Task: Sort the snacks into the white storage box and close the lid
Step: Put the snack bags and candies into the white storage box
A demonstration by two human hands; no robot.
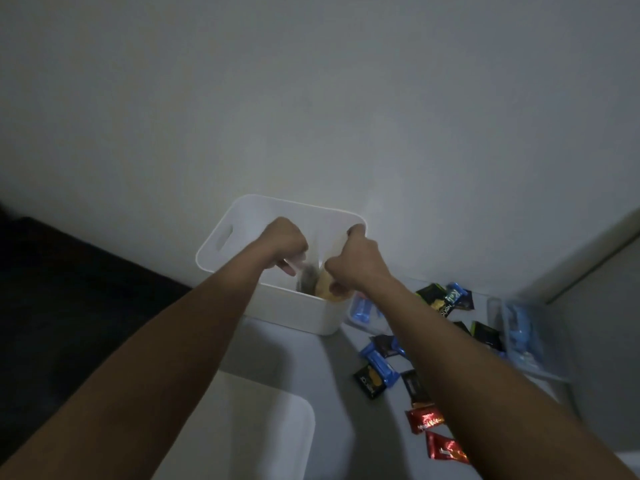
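Note:
The white storage box (298, 313) stands open against the wall, with a slot handle on its left side. Both my hands are over its opening. My left hand (285, 245) and my right hand (353, 258) each grip an edge of a clear plastic bag (313, 268) that hangs into the box, with yellowish snacks (327, 289) showing through it. Several small snack packets lie loose on the grey surface to the right: blue (379, 365), black (369, 379) and red (424, 419). The white lid (249, 431) lies flat in front of the box.
A clear plastic container (533, 341) with blue packets stands at the right by the corner. A second clear tray (362, 315) with blue packets sits right beside the box. The wall rises directly behind the box. A dark floor lies to the left.

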